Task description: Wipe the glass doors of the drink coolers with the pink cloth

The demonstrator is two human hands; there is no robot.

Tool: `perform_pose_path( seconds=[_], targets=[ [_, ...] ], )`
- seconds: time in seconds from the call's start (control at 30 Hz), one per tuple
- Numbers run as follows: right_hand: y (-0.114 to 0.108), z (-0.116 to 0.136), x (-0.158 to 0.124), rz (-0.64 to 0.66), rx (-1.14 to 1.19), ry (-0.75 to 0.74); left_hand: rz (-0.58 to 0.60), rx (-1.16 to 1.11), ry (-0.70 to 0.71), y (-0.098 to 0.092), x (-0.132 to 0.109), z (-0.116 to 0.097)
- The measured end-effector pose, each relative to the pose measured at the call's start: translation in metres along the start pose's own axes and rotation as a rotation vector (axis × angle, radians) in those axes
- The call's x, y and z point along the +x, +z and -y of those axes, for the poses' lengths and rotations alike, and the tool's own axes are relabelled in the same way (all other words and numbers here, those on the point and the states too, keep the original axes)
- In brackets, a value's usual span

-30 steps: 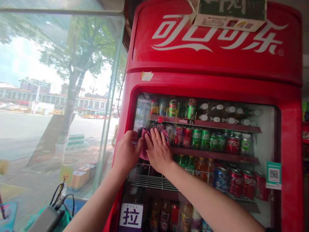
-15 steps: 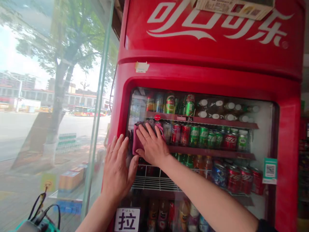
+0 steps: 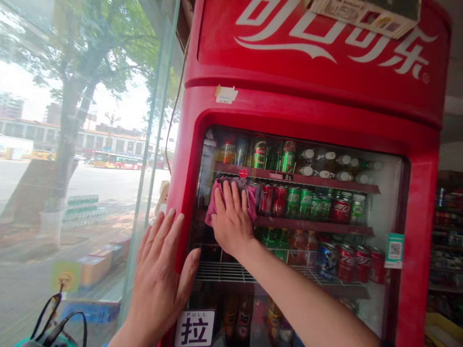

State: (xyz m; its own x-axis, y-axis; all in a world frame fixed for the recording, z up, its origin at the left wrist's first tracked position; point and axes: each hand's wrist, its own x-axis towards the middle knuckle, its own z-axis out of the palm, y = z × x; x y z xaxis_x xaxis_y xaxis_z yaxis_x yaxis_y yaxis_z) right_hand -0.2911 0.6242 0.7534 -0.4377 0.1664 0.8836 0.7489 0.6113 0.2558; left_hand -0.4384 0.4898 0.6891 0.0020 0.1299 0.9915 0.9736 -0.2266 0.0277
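- Fridge (image 3: pixel 314 113), red with white lettering, shows its stock through a glass door (image 3: pixel 385 202).
- Right hand (image 3: pixel 233 217) lies flat on a pink and grey cloth (image 3: pixel 212 208), fingers extended and a little apart, pressing it against the upper left part of the door, over the left end of the second row of drinks.
- Left hand (image 3: pixel 159 270) is bare, its fingers straight and the thumb held wide, in front of the fridge's left edge; whether it touches the frame I cannot tell.
- Top shelf (image 3: pixel 329 181): upright cans (image 3: pixel 259 153) at the left, bottles lying with white caps (image 3: pixel 307 154) outward at the right.
- Second shelf (image 3: pixel 307 224): red cans (image 3: pixel 279 200), then green cans (image 3: pixel 306 202), with a white-capped container (image 3: pixel 358 208) at the right end.
- Wire rack (image 3: pixel 224 272) below: green bottles, amber bottles, a blue can (image 3: pixel 327 260) and red-labelled cans.
- Bottom level: upright bottles (image 3: pixel 244 318), partly hidden by the right forearm.
- White sign (image 3: pixel 195 328) reading PULL sits low on the door.
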Motion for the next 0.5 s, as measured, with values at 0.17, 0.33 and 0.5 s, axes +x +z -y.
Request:
perform_pose_path(
  seconds=[0.17, 0.33, 0.5],
  targets=[
    [0.006, 0.018, 0.044, -0.012, 0.004, -0.172, 0.007, -0.027, 0.012, 0.008, 0.014, -0.011],
    [-0.007, -0.037, 0.032, -0.022, -0.036, -0.216, 0.014, -0.062, 0.050, 0.023, 0.024, -0.024],
    [-0.025, -0.118, -0.015, -0.093, -0.121, 0.049, 0.032, -0.066, 0.053, 0.030, 0.022, -0.026]
  ],
)
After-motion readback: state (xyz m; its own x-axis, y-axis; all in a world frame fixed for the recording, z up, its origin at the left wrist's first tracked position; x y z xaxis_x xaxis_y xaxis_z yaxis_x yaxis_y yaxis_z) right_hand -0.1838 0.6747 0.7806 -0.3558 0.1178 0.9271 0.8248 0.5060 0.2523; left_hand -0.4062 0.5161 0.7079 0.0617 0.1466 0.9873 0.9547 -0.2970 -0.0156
